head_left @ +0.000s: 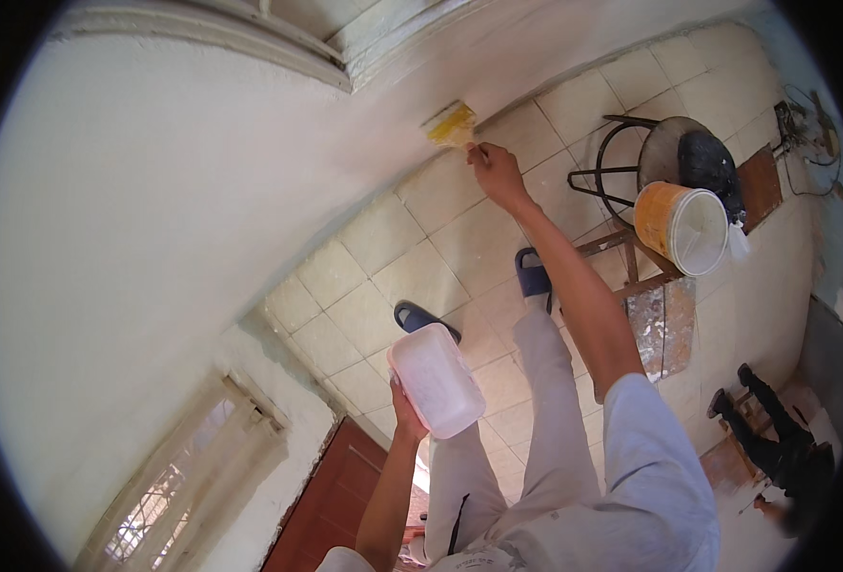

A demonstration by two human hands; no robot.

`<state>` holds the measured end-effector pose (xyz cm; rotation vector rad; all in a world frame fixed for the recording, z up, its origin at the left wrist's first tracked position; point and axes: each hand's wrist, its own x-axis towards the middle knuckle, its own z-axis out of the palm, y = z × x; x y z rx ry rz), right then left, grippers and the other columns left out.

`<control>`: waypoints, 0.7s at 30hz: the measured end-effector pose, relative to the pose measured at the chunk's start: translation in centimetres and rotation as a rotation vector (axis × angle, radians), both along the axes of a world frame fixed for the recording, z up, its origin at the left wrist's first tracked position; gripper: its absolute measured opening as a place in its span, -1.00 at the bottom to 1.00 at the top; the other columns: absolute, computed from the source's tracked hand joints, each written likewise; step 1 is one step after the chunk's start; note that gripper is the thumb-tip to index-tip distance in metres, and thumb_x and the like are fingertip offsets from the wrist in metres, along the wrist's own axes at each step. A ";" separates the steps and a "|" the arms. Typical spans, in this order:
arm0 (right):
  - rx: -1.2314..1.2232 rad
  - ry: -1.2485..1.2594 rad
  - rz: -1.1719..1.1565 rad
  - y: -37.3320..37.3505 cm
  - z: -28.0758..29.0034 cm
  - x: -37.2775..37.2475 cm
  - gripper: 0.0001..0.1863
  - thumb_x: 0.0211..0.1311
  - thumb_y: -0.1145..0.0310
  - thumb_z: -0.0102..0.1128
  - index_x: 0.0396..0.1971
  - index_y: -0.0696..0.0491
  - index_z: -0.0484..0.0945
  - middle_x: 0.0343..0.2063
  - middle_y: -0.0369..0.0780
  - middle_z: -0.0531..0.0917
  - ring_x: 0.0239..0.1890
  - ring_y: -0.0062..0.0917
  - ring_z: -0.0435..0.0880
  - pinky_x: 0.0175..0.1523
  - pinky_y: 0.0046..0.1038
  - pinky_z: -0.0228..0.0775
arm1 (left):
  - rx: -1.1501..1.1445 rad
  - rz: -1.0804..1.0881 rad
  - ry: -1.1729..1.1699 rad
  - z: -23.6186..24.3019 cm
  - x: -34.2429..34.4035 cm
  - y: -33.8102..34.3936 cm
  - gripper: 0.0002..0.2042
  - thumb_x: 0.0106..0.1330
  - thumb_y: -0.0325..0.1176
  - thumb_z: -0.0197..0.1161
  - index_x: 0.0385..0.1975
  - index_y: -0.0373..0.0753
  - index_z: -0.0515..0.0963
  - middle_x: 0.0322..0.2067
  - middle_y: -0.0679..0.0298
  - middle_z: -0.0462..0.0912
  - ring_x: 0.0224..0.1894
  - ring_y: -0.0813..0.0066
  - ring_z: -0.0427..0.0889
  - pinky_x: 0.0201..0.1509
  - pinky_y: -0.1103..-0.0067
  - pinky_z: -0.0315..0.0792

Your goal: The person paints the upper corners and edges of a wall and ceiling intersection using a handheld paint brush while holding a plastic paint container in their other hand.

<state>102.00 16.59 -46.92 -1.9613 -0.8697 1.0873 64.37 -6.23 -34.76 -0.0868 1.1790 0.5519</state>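
Observation:
My right hand (497, 173) is closed round the handle of a wide yellow putty knife (453, 125). The blade is at the white wall (183, 162), low down near the floor; whether its edge touches cannot be made out. Close to my body, my left hand (409, 408) grips the side of a whitish plastic tub (437, 379) with rounded corners. Pale smears coat the tub. Its fingers are partly hidden behind the tub. My feet, in dark blue slippers (534, 274), stand on the tiles below.
On the right, an orange and white bucket (658, 224) lies near a round stool (664, 143) with a black bag (710, 167). A paint-stained wooden bench (662, 329) stands nearer. Another person (788, 453) sits at lower right. A red-brown door (331, 486) and barred window (169, 486) are at lower left.

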 end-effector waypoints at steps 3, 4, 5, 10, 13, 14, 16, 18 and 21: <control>0.248 -0.038 -0.019 -1.6 7.8 -1.1 -0.61 0.56 0.14 0.07 -0.30 0.19 0.60 -0.44 0.04 0.69 -0.32 0.03 0.69 -0.18 -0.11 0.48 | 0.040 -0.030 -0.075 0.4 0.2 0.5 -0.19 0.49 0.40 -0.10 0.54 -0.09 0.18 0.43 0.14 0.40 0.39 0.10 0.48 0.45 0.08 0.43; 0.282 -0.027 -0.011 -2.7 9.8 -1.4 -0.62 0.56 0.15 0.08 -0.30 0.19 0.59 -0.47 0.04 0.67 -0.36 0.04 0.67 -0.23 -0.12 0.46 | 0.045 -0.034 -0.081 0.6 0.4 0.7 -0.19 0.49 0.40 -0.10 0.54 -0.09 0.18 0.43 0.14 0.40 0.39 0.10 0.48 0.45 0.08 0.43; 0.319 -0.021 -0.006 -3.4 11.2 -1.3 -0.63 0.56 0.16 0.09 -0.30 0.19 0.58 -0.49 0.03 0.66 -0.40 0.06 0.65 -0.28 -0.12 0.45 | 0.031 -0.056 -0.062 0.7 0.8 1.2 -0.18 0.48 0.40 -0.09 0.53 -0.09 0.18 0.42 0.13 0.40 0.39 0.11 0.49 0.45 0.09 0.43; 0.342 0.020 0.002 -2.8 9.8 -3.7 -0.62 0.58 0.12 0.06 -0.26 0.17 0.59 -0.48 0.06 0.65 -0.40 0.07 0.64 -0.30 -0.09 0.43 | 0.066 -0.104 0.013 1.2 0.7 1.5 -0.20 0.52 0.39 -0.21 0.51 -0.14 0.23 0.36 0.15 0.50 0.32 0.14 0.56 0.41 0.13 0.48; 0.242 -0.064 0.024 -0.1 1.4 -3.8 -0.60 0.58 0.09 0.04 -0.21 0.16 0.62 -0.47 0.06 0.67 -0.38 0.10 0.66 -0.26 -0.04 0.47 | 0.044 -0.067 0.044 0.9 0.0 1.4 -0.20 0.52 0.39 -0.20 0.52 -0.12 0.22 0.37 0.15 0.48 0.32 0.14 0.56 0.43 0.15 0.47; 0.180 -0.120 0.015 -0.1 -2.7 -3.4 -0.58 0.58 0.07 0.03 -0.18 0.16 0.63 -0.47 0.07 0.68 -0.37 0.11 0.66 -0.23 -0.01 0.49 | 0.040 -0.079 0.038 0.7 -0.4 1.1 -0.20 0.52 0.38 -0.17 0.53 -0.11 0.21 0.40 0.14 0.44 0.36 0.13 0.52 0.45 0.12 0.44; 0.034 -0.293 -0.026 -2.2 -12.2 -0.1 -0.58 0.57 0.06 0.03 -0.18 0.16 0.64 -0.46 0.08 0.69 -0.35 0.13 0.66 -0.20 0.01 0.51 | 0.014 -0.137 -0.005 -0.4 -0.4 1.4 -0.21 0.51 0.38 -0.13 0.53 -0.10 0.19 0.43 0.13 0.40 0.39 0.12 0.48 0.46 0.09 0.41; -0.111 -0.404 -0.016 -3.4 -14.4 -1.4 -0.57 0.56 0.06 0.03 -0.17 0.16 0.65 -0.44 0.09 0.69 -0.32 0.14 0.66 -0.16 0.02 0.52 | 0.012 -0.120 -0.026 -0.6 -2.4 0.7 -0.21 0.51 0.38 -0.14 0.53 -0.09 0.21 0.42 0.15 0.42 0.39 0.12 0.49 0.46 0.10 0.42; -0.052 -0.276 -0.065 -1.0 -5.7 -2.8 -0.53 0.56 0.05 0.05 -0.35 0.19 0.62 -0.47 0.04 0.68 -0.39 -0.03 0.67 -0.22 -0.16 0.44 | -0.007 0.009 -0.026 0.8 -4.3 0.7 -0.22 0.51 0.39 -0.13 0.52 -0.07 0.23 0.40 0.18 0.45 0.38 0.13 0.51 0.45 0.10 0.43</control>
